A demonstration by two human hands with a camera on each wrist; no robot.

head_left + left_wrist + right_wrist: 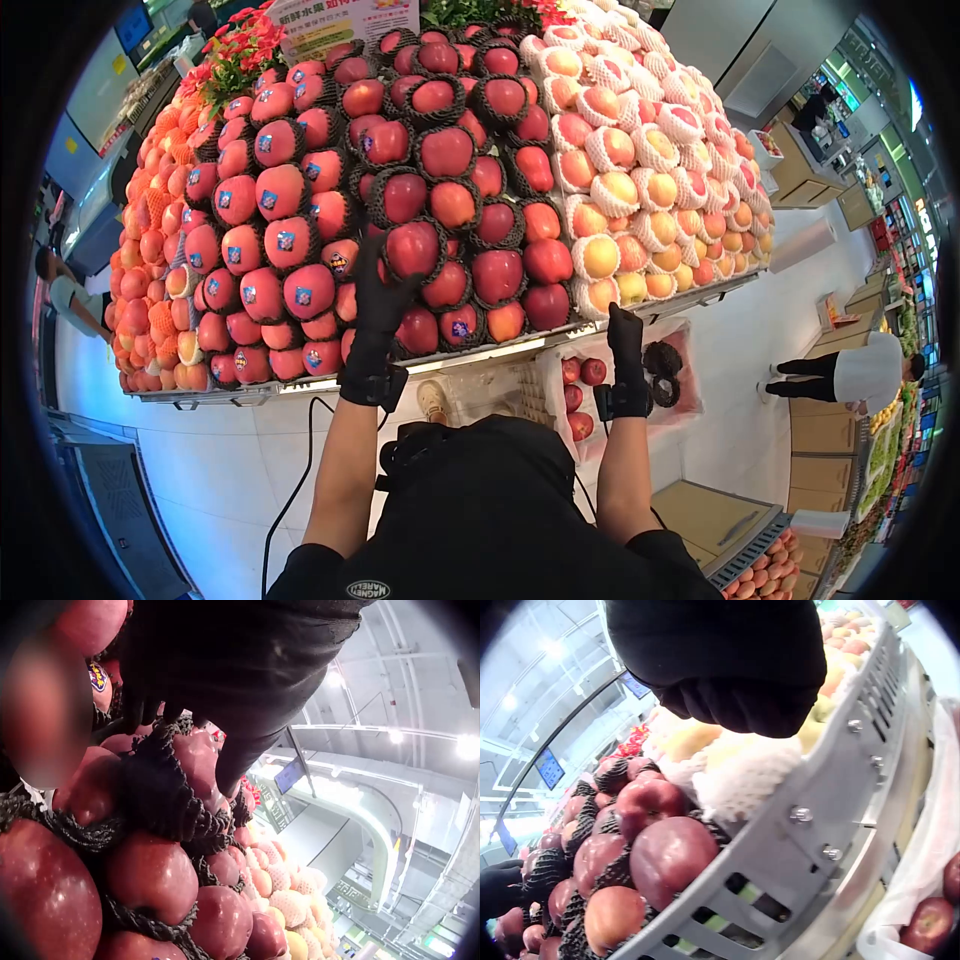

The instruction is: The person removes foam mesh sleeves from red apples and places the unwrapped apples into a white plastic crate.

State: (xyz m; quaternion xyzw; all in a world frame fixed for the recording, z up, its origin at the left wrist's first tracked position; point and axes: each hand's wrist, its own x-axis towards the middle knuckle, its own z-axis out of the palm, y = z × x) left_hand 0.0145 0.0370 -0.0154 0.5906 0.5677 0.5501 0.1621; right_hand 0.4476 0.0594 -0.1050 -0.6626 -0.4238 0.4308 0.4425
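My black-gloved left hand (382,300) reaches over the front of the fruit display and grips a red apple (412,248) wrapped in a black foam net. In the left wrist view, the thumb lies along one side of this netted apple (196,761), and the other fingers are partly hidden behind it. More red apples (497,276), many in black nets, surround it. My gloved right hand (627,345) is by the display's front edge with its fingers curled in and nothing seen in them. Close behind it, in the right wrist view, sits pale fruit in white foam nets (742,776).
A grey slotted rail (780,825) borders the display. Below it stands a lined crate (683,420) holding red apples (580,426) and black nets (662,358). Stickered apples (285,242) lie to the left. One person (868,375) stands at right, another (75,300) at left.
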